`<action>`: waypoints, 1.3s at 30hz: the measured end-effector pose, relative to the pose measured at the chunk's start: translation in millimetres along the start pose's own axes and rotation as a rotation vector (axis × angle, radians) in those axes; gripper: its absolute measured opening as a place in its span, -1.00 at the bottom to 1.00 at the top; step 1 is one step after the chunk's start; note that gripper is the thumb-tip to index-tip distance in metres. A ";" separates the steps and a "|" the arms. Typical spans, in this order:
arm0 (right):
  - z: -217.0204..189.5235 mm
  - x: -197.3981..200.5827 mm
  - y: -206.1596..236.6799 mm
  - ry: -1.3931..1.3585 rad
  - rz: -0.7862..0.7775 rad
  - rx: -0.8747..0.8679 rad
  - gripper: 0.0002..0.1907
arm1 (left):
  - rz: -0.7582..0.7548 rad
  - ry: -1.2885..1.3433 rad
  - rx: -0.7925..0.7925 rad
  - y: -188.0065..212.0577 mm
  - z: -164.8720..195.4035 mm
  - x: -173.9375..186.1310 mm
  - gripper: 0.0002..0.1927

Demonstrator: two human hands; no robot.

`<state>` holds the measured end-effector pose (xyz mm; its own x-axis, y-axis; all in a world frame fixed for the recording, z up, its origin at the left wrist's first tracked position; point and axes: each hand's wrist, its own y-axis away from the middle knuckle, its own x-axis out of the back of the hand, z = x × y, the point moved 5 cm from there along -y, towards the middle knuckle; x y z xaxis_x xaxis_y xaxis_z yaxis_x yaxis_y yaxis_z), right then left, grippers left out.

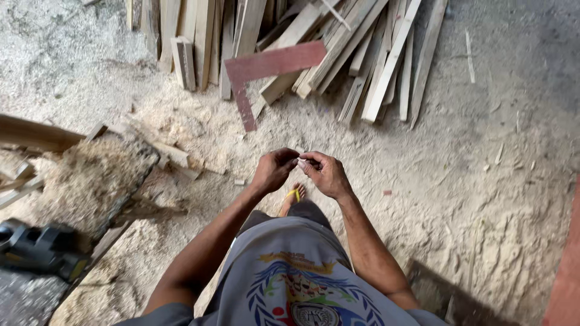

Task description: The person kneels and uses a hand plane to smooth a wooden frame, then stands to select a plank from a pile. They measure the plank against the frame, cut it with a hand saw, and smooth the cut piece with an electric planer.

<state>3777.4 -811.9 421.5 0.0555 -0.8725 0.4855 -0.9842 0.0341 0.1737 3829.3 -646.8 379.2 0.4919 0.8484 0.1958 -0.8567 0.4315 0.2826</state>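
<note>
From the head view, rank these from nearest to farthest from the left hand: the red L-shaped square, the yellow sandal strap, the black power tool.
Measured from the left hand, in the head view:
1. Yellow sandal strap: just below the hand, on the foot.
2. Red L-shaped square: above the hand, lying on the pile of wooden slats.
3. Black power tool: far to the left, by the frame's edge.

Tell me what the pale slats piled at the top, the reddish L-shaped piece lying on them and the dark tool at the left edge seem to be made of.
The pale slats look like raw, unfinished sawn wood: light colour, visible grain, sawdust around. The reddish L-shaped piece is flat with a matte red-brown face, perhaps painted board or rusty metal; hard to tell. The dark tool seems moulded black plastic, dusty.
</note>
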 end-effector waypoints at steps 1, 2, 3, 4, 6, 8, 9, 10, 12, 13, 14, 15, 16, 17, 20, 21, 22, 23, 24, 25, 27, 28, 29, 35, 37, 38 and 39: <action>1.3 13.6 -20.0 0.036 -0.018 -0.016 -0.64 | 0.021 -0.009 0.000 -20.5 9.6 -0.2 -0.71; 4.1 25.8 -35.4 0.069 -0.037 -0.039 -0.63 | 0.038 -0.018 0.007 -36.5 16.6 -2.7 -0.71; 5.9 36.7 -53.2 0.079 -0.042 -0.035 -0.63 | 0.047 0.021 -0.014 -53.3 23.0 -4.4 -0.71; 8.6 47.8 -70.9 0.087 -0.049 -0.036 -0.63 | 0.053 0.059 -0.031 -70.2 28.3 -7.1 -0.71; 15.6 65.5 -100.5 0.098 -0.069 -0.031 -0.64 | 0.048 0.119 -0.034 -101.2 33.3 -12.5 -0.71; 22.2 83.0 -135.6 0.108 -0.088 -0.010 -0.65 | 0.029 0.159 -0.017 -134.1 37.0 -16.3 -0.72; 26.7 89.8 -153.0 0.108 -0.087 -0.028 -0.64 | 0.025 0.146 -0.019 -151.7 38.7 -15.6 -0.72; 31.8 94.2 -169.1 0.108 -0.088 -0.049 -0.63 | 0.019 0.135 -0.018 -168.1 38.8 -14.0 -0.72; 41.8 102.4 -205.1 0.097 -0.094 -0.078 -0.62 | 0.013 0.103 -0.016 -207.6 39.1 -7.8 -0.73; 47.1 104.7 -223.8 0.087 -0.101 -0.088 -0.63 | 0.011 0.083 -0.014 -228.4 37.8 -3.9 -0.73; 53.5 106.1 -241.9 0.075 -0.109 -0.101 -0.63 | 0.009 0.063 -0.009 -249.0 34.8 0.6 -0.72; 60.7 107.9 -261.9 0.095 -0.105 -0.119 -0.63 | 0.018 0.067 0.020 -271.8 30.1 7.5 -0.72; 68.8 110.2 -282.6 0.117 -0.103 -0.142 -0.64 | 0.024 0.073 0.051 -296.2 25.2 14.2 -0.72; 77.9 113.5 -301.4 0.141 -0.102 -0.167 -0.65 | 0.030 0.083 0.084 -318.7 19.9 18.9 -0.72; 99.5 124.6 -363.5 0.076 -0.093 -0.177 -0.67 | 0.006 0.098 0.060 -392.3 16.8 39.0 -0.73; 106.3 130.1 -396.0 0.080 -0.084 -0.205 -0.67 | 0.022 0.079 0.074 -426.9 20.1 51.2 -0.73; 113.3 131.8 -419.4 0.077 -0.090 -0.251 -0.67 | 0.035 0.061 0.111 -450.1 20.8 58.0 -0.73; 120.5 134.5 -441.8 0.078 -0.098 -0.298 -0.68 | 0.048 0.047 0.149 -472.1 21.5 63.1 -0.73; 124.6 137.8 -467.9 0.077 -0.090 -0.298 -0.68 | 0.047 0.043 0.145 -495.9 25.5 69.8 -0.73; 128.1 140.5 -496.8 0.077 -0.081 -0.289 -0.68 | 0.051 0.037 0.135 -520.9 29.8 77.9 -0.73; 138.1 141.8 -544.7 0.044 -0.080 -0.303 -0.69 | 0.050 0.016 0.155 -560.0 30.5 90.2 -0.74; 144.6 140.7 -568.0 0.008 -0.085 -0.323 -0.69 | 0.046 -0.002 0.182 -578.4 27.4 95.0 -0.75; 150.7 137.7 -589.1 -0.031 -0.088 -0.342 -0.70 | 0.041 -0.025 0.209 -594.4 23.2 100.0 -0.75; 195.3 136.7 -696.3 -0.189 0.030 -0.297 -0.71 | 0.085 -0.201 0.201 -698.4 -11.0 118.6 -0.74; 217.4 134.0 -732.9 -0.196 0.040 -0.259 -0.72 | 0.111 -0.168 0.257 -736.4 -32.8 114.7 -0.74; 231.0 131.1 -748.5 -0.200 0.043 -0.244 -0.73 | 0.123 -0.151 0.288 -752.1 -46.8 110.9 -0.74; 246.2 126.6 -767.1 -0.215 0.051 -0.248 -0.72 | 0.127 -0.169 0.289 -769.3 -59.9 108.7 -0.74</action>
<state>4498.0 -1068.6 138.7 -0.0558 -0.9487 0.3113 -0.9123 0.1751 0.3701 4532.5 -868.2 126.8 0.4236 0.8167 0.3918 -0.8452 0.2008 0.4953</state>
